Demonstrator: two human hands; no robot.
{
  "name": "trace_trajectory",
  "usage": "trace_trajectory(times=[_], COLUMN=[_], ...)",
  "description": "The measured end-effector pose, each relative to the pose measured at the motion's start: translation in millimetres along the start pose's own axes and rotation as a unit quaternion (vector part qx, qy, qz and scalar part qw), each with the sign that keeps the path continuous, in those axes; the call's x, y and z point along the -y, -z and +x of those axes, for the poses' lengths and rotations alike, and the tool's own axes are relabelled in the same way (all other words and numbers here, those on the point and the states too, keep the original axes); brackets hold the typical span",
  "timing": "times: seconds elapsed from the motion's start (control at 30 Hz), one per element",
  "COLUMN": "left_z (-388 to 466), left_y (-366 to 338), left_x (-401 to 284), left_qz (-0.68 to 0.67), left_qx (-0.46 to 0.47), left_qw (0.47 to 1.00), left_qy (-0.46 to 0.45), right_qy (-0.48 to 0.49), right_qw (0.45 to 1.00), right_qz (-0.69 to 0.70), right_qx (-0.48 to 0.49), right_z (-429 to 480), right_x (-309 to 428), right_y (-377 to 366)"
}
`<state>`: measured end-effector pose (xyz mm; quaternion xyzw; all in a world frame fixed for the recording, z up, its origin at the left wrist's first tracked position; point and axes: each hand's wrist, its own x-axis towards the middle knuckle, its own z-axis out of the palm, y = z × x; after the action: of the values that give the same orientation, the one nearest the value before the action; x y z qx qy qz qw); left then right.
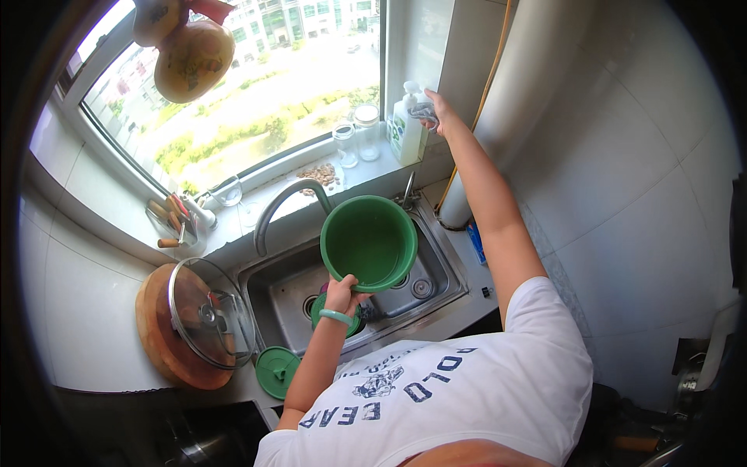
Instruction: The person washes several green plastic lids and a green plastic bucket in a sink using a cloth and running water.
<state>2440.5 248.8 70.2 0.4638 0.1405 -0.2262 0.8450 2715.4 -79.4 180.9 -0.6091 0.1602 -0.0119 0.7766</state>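
My left hand (pixel 344 298) grips the near rim of a green plastic basin (pixel 369 242), which is above the double stainless steel sink (pixel 280 286). The basin's inside faces up, and whether liquid lies in it I cannot tell. My right hand (pixel 437 117) is stretched out to the windowsill, holding a crumpled grey scrubber or cloth (pixel 423 112) beside a white pump bottle (pixel 407 131). Whether that hand touches the bottle is unclear. Partly hidden by my left wrist, another green plastic item (pixel 321 309) is in the sink.
A curved faucet (pixel 274 210) arches left of the basin. Glass jars (pixel 366 131) and scattered nuts or beans (pixel 320 175) are on the sill. At left, a glass lid (pixel 204 315) leans by a round wooden board (pixel 154 327); a green lid (pixel 276 372) lies near the sink.
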Motion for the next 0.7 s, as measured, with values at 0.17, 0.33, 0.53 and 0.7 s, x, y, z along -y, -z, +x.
trace_trajectory(times=[0.17,0.33,0.53,0.7], left_z=[3.1,0.4,9.7,19.1], left_y=[8.4,4.8,4.5,8.9], left_x=[3.3,-1.7,2.9,13.8], left_qz=[0.001,-0.005,-0.008,-0.021], left_qx=[-0.018,-0.021,-0.042,-0.018], left_qw=[1.0,1.0,0.999,0.999], left_qy=[0.018,0.02,0.027,0.032], right_qy=[-0.078,-0.16,-0.112,-0.097], right_qw=[0.995,0.983,0.991,0.994], right_qz=[0.046,0.091,0.065,0.043], right_qx=[0.029,0.022,-0.03,-0.036], right_z=[-4.4,10.8,18.7,19.2], right_x=[12.6,9.7,4.3,1.9], right_y=[-17.7,-13.2,-19.8,-20.8])
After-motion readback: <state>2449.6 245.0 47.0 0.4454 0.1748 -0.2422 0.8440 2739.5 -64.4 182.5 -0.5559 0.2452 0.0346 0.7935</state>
